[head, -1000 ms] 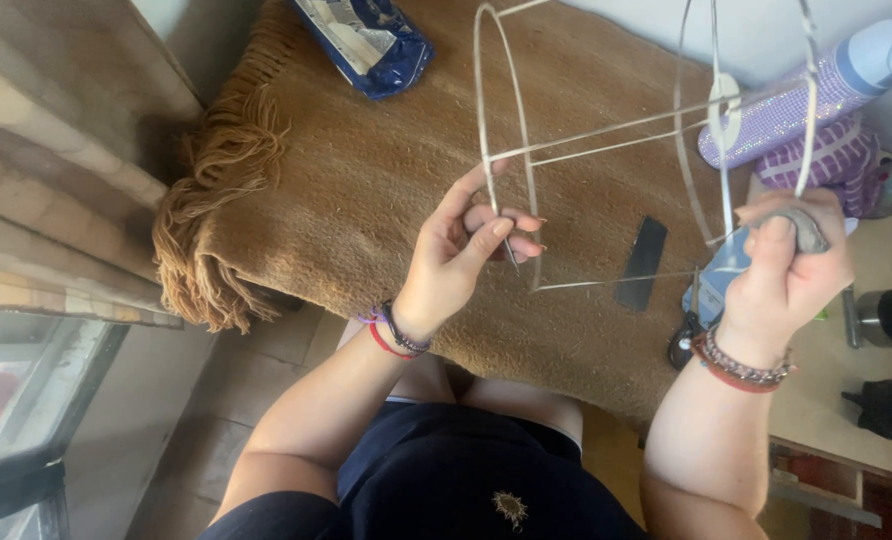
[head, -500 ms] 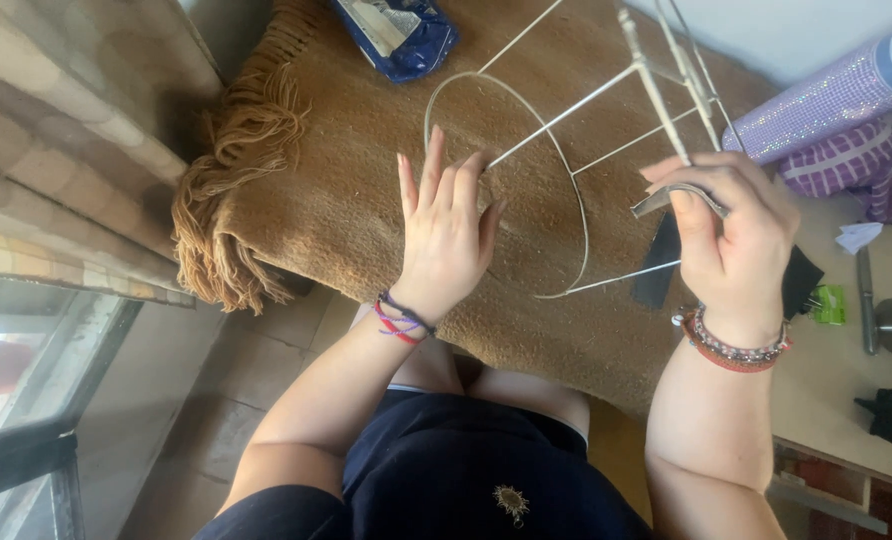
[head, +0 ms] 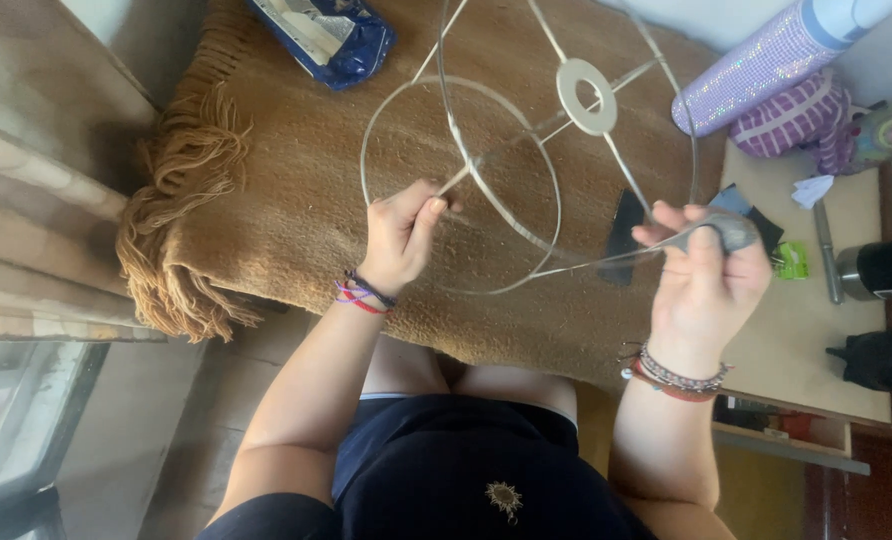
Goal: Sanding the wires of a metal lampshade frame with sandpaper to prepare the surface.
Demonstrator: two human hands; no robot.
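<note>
A bare wire lampshade frame with two rings, thin struts and a white washer at its centre hangs over a brown fringed blanket. My left hand pinches a strut where it meets the smaller ring. My right hand presses a small grey piece of cloth around another strut on the right side of the frame. Both wrists wear bracelets.
A blue plastic packet lies at the blanket's far edge. A lilac glittery roll and a striped purple pouch sit at top right. Black strips, a green scrap and dark metal cylinders rest on the beige tabletop.
The frame has been turned, so its white centre washer now faces me. My left hand went from flat against the ring to pinching a strut. My right hand still holds the grey cloth.
</note>
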